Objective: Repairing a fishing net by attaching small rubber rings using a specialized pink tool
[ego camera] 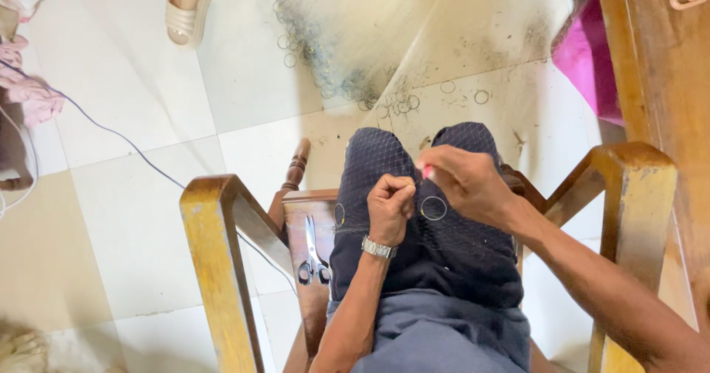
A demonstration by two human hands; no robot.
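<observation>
A fine fishing net (436,232) with small metal rings lies draped over my dark-trousered knees and runs out onto the floor ahead. My left hand (390,207), with a metal watch at the wrist, is closed in a fist pinching the mesh. My right hand (464,183) is closed on a small pink tool (427,171) at the net, just right of the left hand. One ring (433,208) rests on my thigh between the hands.
I sit in a wooden armchair; its left armrest (218,255) and right armrest (636,195) flank me. Scissors (313,258) lie on the seat edge at my left. A bunched net with rings (333,55) lies on the tiles. Another person's sandalled foot (188,11) stands far left. A cable (111,133) crosses the floor.
</observation>
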